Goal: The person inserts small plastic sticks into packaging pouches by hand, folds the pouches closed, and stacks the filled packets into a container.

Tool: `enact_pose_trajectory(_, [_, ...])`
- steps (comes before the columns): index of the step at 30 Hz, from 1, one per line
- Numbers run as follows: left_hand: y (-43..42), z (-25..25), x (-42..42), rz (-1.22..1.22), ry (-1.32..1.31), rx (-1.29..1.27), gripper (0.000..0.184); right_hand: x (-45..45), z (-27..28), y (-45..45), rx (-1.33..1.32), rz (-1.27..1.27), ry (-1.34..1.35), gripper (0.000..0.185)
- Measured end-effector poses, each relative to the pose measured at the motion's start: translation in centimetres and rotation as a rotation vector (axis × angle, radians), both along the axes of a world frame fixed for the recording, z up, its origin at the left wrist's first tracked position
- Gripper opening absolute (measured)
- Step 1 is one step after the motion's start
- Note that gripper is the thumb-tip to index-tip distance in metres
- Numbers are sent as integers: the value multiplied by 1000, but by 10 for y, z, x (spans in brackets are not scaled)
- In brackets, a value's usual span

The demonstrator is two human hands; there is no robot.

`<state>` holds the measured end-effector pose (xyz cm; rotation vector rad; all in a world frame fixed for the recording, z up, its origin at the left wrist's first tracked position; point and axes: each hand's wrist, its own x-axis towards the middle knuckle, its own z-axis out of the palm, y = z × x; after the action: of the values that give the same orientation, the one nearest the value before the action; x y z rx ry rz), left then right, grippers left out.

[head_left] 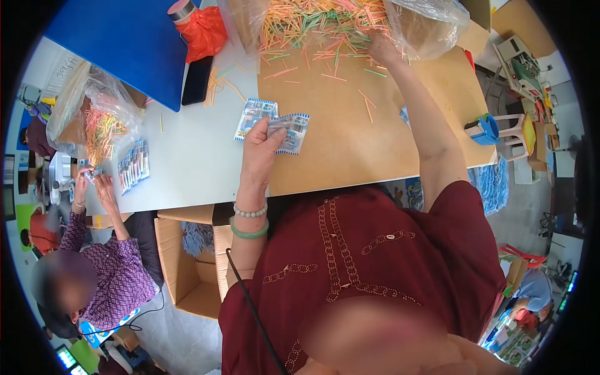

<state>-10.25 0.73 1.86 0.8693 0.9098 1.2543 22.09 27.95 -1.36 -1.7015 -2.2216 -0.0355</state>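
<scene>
Both hands are occupied at the table (194, 156): by the left hand (262, 139), a printed packet (292, 132) is pinched between thumb and fingers, while the right hand (382, 47) is reached out to the edge of a heap of coloured sticks (319, 25). Whether any sticks are gripped there cannot be told, since the fingertips are lost among them. Just behind the held packet, a second packet (250, 114) is seen, and a third packet (404, 115) is partly hidden by the right forearm. Whether the held packet is filled cannot be made out. Judging by the heap, most of the sticks are left to be handled; a few loose sticks (367, 107) are scattered nearer. At the left, a row of packets (134, 165) is laid beside a co-worker's hands (105, 192), suggesting further progress there.
</scene>
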Motion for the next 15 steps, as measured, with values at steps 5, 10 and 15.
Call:
enact_pose_trajectory(5, [2,21,5,57,-78,-5,25,-33,53,-61,-311,20,603,26])
enact_pose_trajectory(10, [10,25,13,1,43,51,28,-78,22,-143,-629,249,1413,21])
enact_pose_trajectory(15, [45,2,57,-111,46,306,24,-100,-1,-194,-576,388,1390,31])
